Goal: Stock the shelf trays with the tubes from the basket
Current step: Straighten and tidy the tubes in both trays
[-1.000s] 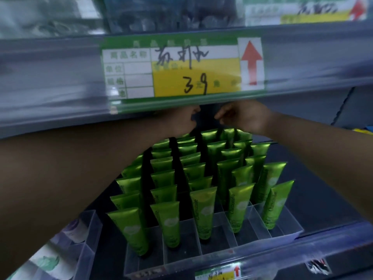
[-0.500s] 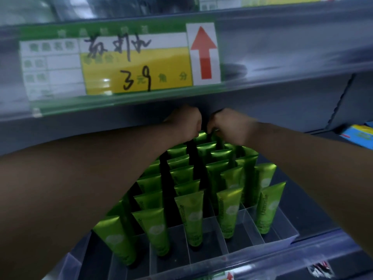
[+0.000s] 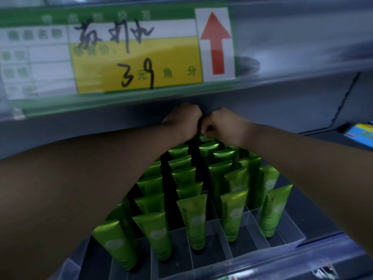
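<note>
Closing in from a second ago, the left hand (image 3: 183,120) and right hand (image 3: 224,126) now meet knuckle to knuckle, fingers curled, over the back row of green tubes (image 3: 193,221) in the clear tray (image 3: 282,239). Whether either hand holds a tube I cannot tell. Probably they are seating rear tubes, and the front cells await stock.

A clear plastic divided tray (image 3: 282,237) sits on the lower grey metal shelf (image 3: 343,245), just behind its front lip. Green plastic tubes (image 3: 193,219) stand upright in the tray's lanes, in rows running from front to back. Above the rearmost tubes, the left hand (image 3: 182,120) and right hand (image 3: 224,126) touch side by side under the upper grey shelf edge (image 3: 302,47). A yellow-and-green paper price label (image 3: 137,57) sits on that edge, left of the hands. A blue cardboard box (image 3: 361,136) lies far right, well apart from the tray.
</note>
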The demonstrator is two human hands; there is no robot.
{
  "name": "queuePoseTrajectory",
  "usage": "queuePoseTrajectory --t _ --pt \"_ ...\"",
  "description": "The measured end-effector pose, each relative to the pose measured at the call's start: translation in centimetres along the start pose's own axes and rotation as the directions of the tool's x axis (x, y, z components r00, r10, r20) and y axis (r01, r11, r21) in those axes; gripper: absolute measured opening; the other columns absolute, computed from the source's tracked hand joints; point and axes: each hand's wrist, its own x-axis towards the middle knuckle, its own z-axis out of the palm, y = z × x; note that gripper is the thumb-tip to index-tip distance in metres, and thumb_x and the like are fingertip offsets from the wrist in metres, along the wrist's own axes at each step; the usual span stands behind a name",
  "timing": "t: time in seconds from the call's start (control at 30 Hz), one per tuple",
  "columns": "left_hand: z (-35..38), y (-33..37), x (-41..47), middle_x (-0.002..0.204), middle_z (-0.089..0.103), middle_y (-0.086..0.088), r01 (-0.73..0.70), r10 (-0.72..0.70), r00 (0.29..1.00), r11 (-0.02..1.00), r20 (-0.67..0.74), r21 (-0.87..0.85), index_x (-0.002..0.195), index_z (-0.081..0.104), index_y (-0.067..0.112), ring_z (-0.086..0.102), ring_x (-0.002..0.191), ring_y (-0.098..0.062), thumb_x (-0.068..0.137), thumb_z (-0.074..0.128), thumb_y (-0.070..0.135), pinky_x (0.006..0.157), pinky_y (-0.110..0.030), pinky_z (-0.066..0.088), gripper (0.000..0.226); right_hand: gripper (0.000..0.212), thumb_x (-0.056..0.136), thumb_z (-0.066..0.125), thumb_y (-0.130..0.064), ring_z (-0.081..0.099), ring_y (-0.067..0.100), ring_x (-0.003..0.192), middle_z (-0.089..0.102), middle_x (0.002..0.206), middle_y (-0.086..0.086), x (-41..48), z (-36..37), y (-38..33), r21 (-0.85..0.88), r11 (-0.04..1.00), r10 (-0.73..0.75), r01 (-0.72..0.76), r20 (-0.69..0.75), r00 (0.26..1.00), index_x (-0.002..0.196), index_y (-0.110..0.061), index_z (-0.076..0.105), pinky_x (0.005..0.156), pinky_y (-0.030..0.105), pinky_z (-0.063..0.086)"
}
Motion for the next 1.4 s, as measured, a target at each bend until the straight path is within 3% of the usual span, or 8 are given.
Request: queuePoseTrajectory --t 0.3,0.6,0.83,1.0,1.1,1.2,1.3,1.4 --pt "0.7 -0.4 0.2 0.100 0.066 -0.023 -0.004 0.004 1.000 1.000 -0.003 0.012 0.095 0.067 0.001 0.063 0.098 -0.039 0.083 0.063 0.013 0.068 -0.035 0.044 0.017 0.013 0.081 0.067 -0.008 0.065 0.021 0.096 0.072 0.100 0.006 0.5 0.8 -0.6 0.070 0.996 0.047 -0.046 -0.019 0.999 0.092 -0.010 0.074 0.085 0.027 0.047" --pt "0.8 -1.1 -0.2 0.091 0.071 -0.014 -0.046 0.045 0.999 0.998 -0.011 -0.039 0.083 0.073 0.014 0.067 0.090 -0.033 0.078 0.059 0.009 0.073 -0.033 0.051 0.016 0.022 0.080 0.072 -0.016 0.064 0.021 0.102 0.072 0.106 0.006 -0.1 0.5 -0.3 0.051 0.996 0.082 -0.080 -0.041 0.996 0.102 -0.013 0.073 0.089 0.027 0.046" --pt "-0.6 -1.2 -1.0 0.110 0.068 -0.010 -0.104 0.101 0.994 0.991 -0.035 -0.086 0.107 0.068 0.012 0.063 0.105 -0.026 0.079 0.058 0.001 0.091 -0.033 0.050 0.032 0.025 0.083 0.069 -0.015 0.063 0.019 0.103 0.070 0.109 0.007 -1.8 -2.1 0.1 0.060 0.989 0.142 -0.138 -0.073 0.987 0.108 -0.011 0.070 0.076 0.015 0.036" --pt "-1.8 0.1 -2.4 0.100 0.069 -0.008 -0.131 0.115 0.989 0.972 -0.094 -0.194 0.102 0.066 0.009 0.063 0.095 -0.022 0.082 0.059 0.004 0.083 -0.026 0.049 0.021 0.017 0.083 0.066 -0.012 0.065 0.013 0.096 0.073 0.101 0.004 -3.7 -3.6 0.0 0.094 0.983 0.165 -0.156 -0.096 0.982 0.098 -0.013 0.074 0.075 0.012 0.036" --pt "-2.3 1.1 -3.6 0.093 0.072 -0.007 -0.165 0.151 0.985 0.960 -0.080 -0.228 0.094 0.070 0.007 0.065 0.091 -0.019 0.081 0.062 0.004 0.076 -0.023 0.046 0.016 0.013 0.082 0.068 -0.012 0.062 0.005 0.085 0.074 0.093 0.002 -5.2 -3.9 -0.4 0.135 0.979 0.159 -0.150 -0.057 0.986 0.093 -0.014 0.076 0.066 0.006 0.037" --pt "-2.2 1.7 -4.2 0.093 0.074 -0.008 -0.183 0.182 0.983 0.957 -0.025 -0.224 0.093 0.073 0.007 0.067 0.091 -0.018 0.079 0.065 0.004 0.081 -0.026 0.051 0.017 0.013 0.082 0.069 -0.013 0.057 0.001 0.078 0.073 0.091 0.002 -6.3 -3.6 -0.8 0.162 0.973 0.161 -0.164 0.034 0.986 0.093 -0.014 0.076 0.059 0.000 0.034" --pt "-1.9 2.1 -4.3 0.098 0.073 -0.009 -0.134 0.153 0.986 0.967 0.069 -0.219 0.096 0.073 0.007 0.067 0.095 -0.020 0.076 0.071 0.006 0.084 -0.029 0.051 0.020 0.014 0.082 0.069 -0.012 0.057 0.002 0.077 0.074 0.092 0.003 -6.9 -3.1 -0.9 0.155 0.974 0.156 -0.166 0.072 0.985 0.094 -0.013 0.076 0.059 -0.001 0.033" --pt "-1.4 2.0 -4.4 0.103 0.071 -0.008 -0.089 0.107 0.991 0.977 0.085 -0.194 0.098 0.073 0.008 0.065 0.098 -0.020 0.077 0.072 0.008 0.080 -0.021 0.046 0.021 0.016 0.083 0.069 -0.012 0.054 0.003 0.076 0.073 0.095 0.003 -7.1 -2.9 -1.2 0.117 0.980 0.153 -0.164 0.098 0.983 0.098 -0.012 0.075 0.052 -0.004 0.031"
